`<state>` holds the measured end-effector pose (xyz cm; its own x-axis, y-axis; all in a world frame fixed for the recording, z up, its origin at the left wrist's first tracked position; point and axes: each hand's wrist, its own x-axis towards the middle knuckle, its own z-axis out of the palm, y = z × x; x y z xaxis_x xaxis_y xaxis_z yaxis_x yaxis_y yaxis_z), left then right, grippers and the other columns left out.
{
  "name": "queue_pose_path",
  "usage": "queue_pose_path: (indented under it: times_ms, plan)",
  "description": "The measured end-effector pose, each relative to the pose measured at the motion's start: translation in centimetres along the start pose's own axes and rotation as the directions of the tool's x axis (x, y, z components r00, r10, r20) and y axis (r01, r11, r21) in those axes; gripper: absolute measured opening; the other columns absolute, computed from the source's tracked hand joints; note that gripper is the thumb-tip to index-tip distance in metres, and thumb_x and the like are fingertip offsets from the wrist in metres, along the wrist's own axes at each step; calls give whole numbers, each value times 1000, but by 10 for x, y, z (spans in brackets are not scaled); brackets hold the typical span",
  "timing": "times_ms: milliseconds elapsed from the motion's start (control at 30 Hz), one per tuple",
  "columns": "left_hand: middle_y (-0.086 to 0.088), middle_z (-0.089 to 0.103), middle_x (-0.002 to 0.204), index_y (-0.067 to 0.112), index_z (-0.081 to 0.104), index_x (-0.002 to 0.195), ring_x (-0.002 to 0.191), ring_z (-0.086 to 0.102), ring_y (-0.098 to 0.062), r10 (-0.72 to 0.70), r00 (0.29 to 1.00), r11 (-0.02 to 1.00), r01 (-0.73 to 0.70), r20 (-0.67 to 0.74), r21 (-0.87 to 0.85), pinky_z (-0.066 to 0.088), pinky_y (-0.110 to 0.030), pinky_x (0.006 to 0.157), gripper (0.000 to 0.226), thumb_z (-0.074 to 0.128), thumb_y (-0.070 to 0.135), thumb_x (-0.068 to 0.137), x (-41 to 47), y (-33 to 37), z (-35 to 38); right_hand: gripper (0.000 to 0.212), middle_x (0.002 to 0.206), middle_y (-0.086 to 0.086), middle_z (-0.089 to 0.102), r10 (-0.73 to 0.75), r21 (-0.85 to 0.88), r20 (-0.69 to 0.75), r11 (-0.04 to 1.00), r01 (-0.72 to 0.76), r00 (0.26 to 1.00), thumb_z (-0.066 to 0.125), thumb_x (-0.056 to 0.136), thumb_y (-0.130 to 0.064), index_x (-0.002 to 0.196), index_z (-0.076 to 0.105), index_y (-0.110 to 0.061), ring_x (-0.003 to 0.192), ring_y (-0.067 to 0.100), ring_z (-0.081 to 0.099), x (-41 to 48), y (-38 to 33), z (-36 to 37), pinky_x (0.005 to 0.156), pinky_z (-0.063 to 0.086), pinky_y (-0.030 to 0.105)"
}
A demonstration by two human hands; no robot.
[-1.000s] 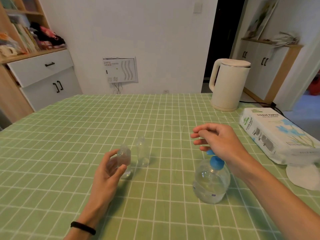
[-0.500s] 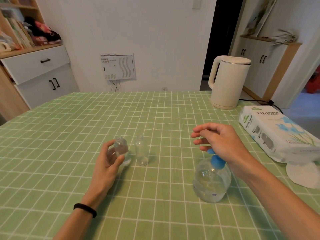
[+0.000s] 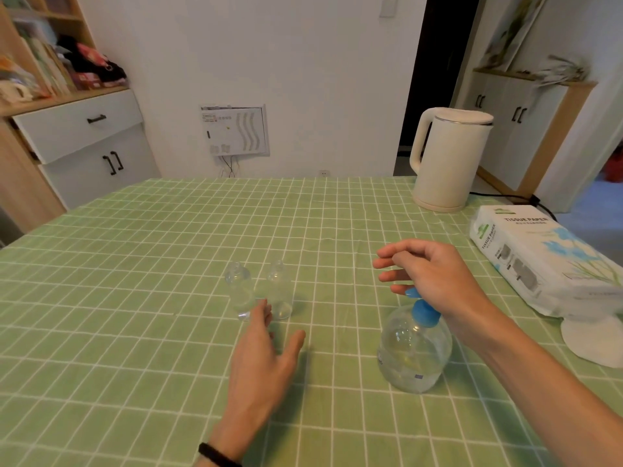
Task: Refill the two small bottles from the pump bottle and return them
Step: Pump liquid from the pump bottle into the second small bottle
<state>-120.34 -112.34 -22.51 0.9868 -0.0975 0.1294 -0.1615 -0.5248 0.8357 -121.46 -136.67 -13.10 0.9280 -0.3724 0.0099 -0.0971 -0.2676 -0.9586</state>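
Observation:
Two small clear bottles stand side by side, uncapped, near the middle of the green checked tablecloth: the left small bottle (image 3: pixel 240 291) and the right small bottle (image 3: pixel 279 289). My left hand (image 3: pixel 264 358) hovers just in front of them with straight fingers, holding nothing. To the right stands the round clear pump bottle (image 3: pixel 413 353) with a blue pump head. My right hand (image 3: pixel 429 274) hangs over that pump with loosely curled fingers; its palm hides most of the pump top.
A white electric kettle (image 3: pixel 446 160) stands at the back right with its cord running off the table. A pack of tissue paper (image 3: pixel 546 261) lies along the right edge, with a white round object (image 3: pixel 593 338) in front of it. Cabinets line both walls.
My left hand has let go of the left small bottle, which now stands on the cloth, and has moved right and toward me. My right hand stays over the pump.

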Motion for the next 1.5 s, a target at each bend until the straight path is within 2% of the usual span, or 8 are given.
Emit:
queue_pose_path:
  times_ms: [100,200,300,533,700,933,1067,1500]
  plan:
    - [-6,46,164,12,18,166,114,56,3,-27,1000,999,26,8,24,42,-27,106,88,71,34,99,9,3,9,33,91,-6,82,-3,-5,-3,1000,3,1000,51,102,-5,96,79,-20,82,13,79,0,0,0,65,59,23]
    - [-11,41,167,9,15,167,142,53,-22,-32,999,999,32,-12,18,42,-35,115,87,69,31,101,19,3,18,33,91,-5,82,-1,5,-7,1000,2,1000,49,102,-4,96,78,-18,79,12,79,0,0,1,62,60,20]
    - [-11,36,169,8,17,165,152,42,-27,-1,999,1000,1,-37,-20,36,-39,122,82,67,25,103,26,1,28,33,91,-3,82,-2,3,-9,1000,2,1000,49,102,-3,96,78,-16,77,11,78,0,-2,1,64,60,21]
    - [-14,54,151,9,37,149,139,53,-29,0,993,995,-12,-120,-95,45,-43,115,55,65,18,103,42,6,42,33,88,-5,82,-6,-7,-8,1000,6,1000,48,103,-4,95,78,-17,77,9,78,-1,-2,1,60,57,18]
    - [-1,65,134,21,50,134,127,64,-22,109,993,975,-114,-35,-188,56,-44,103,40,70,26,99,30,19,34,27,89,-8,81,-8,6,-12,1000,8,1000,54,104,-13,95,78,-19,78,7,77,-1,-4,0,62,56,17]
    - [16,69,120,33,68,124,115,65,-1,392,919,908,-380,38,-175,46,-8,97,48,76,52,81,9,52,15,23,87,-14,80,-80,-9,-72,997,79,994,57,104,-24,94,78,-24,79,0,75,9,-23,-5,70,59,18]
    - [14,67,116,32,71,125,112,62,2,414,908,899,-397,61,-187,42,-5,94,50,75,51,79,2,59,14,23,88,-10,80,-76,-106,-43,992,71,996,57,104,-28,95,78,-23,82,5,75,11,-19,2,82,59,28]
    - [15,66,117,40,72,125,115,61,-2,393,918,908,-379,54,-178,42,-6,95,47,87,30,82,-5,56,16,26,88,-11,80,-95,-168,-11,981,92,995,53,105,-27,95,78,-24,79,1,75,10,-8,0,77,57,25]
